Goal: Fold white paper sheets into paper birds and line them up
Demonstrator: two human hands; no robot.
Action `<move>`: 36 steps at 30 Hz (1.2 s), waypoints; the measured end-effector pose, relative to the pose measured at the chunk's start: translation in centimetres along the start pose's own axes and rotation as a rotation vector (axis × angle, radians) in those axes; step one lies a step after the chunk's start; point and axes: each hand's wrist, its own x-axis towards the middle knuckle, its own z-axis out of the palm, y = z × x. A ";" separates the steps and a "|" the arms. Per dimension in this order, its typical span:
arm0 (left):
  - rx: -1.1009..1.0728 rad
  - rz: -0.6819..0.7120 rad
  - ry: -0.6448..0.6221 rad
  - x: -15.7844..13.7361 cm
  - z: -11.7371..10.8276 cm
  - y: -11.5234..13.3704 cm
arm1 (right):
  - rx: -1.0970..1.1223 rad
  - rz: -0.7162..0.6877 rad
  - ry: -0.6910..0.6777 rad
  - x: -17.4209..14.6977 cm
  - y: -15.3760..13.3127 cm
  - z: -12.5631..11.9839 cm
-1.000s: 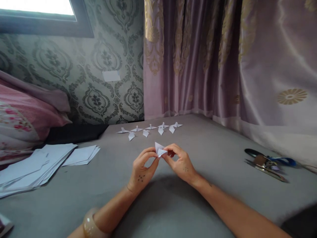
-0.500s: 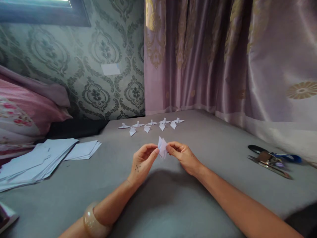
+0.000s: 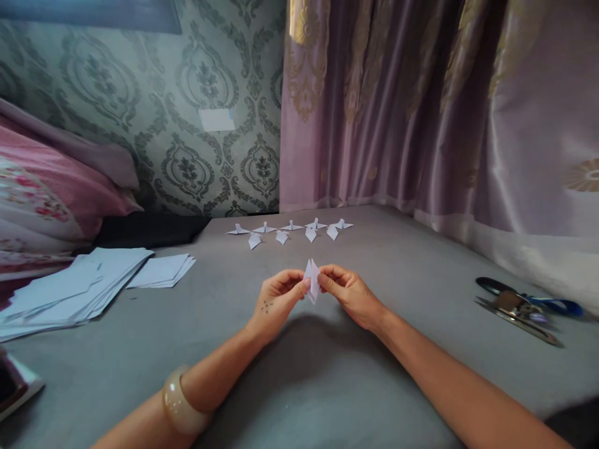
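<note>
A small white folded paper [image 3: 312, 284], shaped like a narrow diamond with a split upper point, is held upright above the grey surface [image 3: 224, 374]. My left hand [image 3: 279, 300] pinches its left edge between thumb and fingers. On the opposite edge, my right hand [image 3: 349, 290] grips it the same way. Beyond the hands, several finished-looking folded paper birds [image 3: 291, 226] stand in a back row. Several diamond-shaped paper pieces [image 3: 311, 234] form a row just in front of them.
Stacked white sheets [image 3: 60, 293] lie at left, beside a smaller pile of paper [image 3: 161, 272]. A black cloth [image 3: 154, 229] is behind them. Scissors [image 3: 519, 321] and a blue-strapped item [image 3: 556, 305] lie at right. A dark-edged object [image 3: 14, 380] sits at the lower left.
The paper has turned and its flaps, earlier fanned apart, now sit closer together as a narrower shape. Both hands have come slightly nearer each other. The camera view has shifted a little.
</note>
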 end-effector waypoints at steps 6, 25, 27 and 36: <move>-0.067 0.079 -0.047 0.0 0.0 0.0 | 0.000 -0.003 -0.072 -0.2 -0.4 0.1; -0.058 -0.085 0.030 0.3 0.1 -0.3 | -0.147 -0.007 0.176 -0.4 -0.7 1.1; -0.044 -0.075 0.069 0.2 0.1 -0.3 | -0.145 -0.013 0.125 -0.6 -0.9 1.4; -0.097 -0.116 0.060 0.2 -0.1 -0.9 | -0.072 0.017 0.199 -0.3 -0.1 2.0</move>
